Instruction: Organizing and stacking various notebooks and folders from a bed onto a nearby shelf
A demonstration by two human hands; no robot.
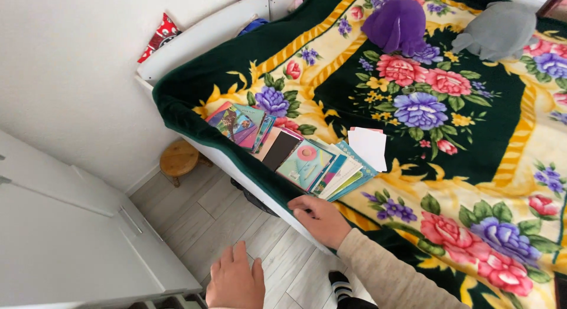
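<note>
Pale wood-look floor [236, 220] lies under the left hand [235, 280], which hangs below the bed edge with fingers loosely together, holding nothing. Just above it, the right hand [319, 219] rests on the bed's edge, fingers curled and pressed to the flowered blanket [472, 167], touching the near end of the row of books [295, 155]. That row runs along the bed edge away from the hand. A white card [370, 147] lies just beyond the books. Farther up the bed sit 2 soft toys, purple [397, 24] and grey [497, 30].
</note>
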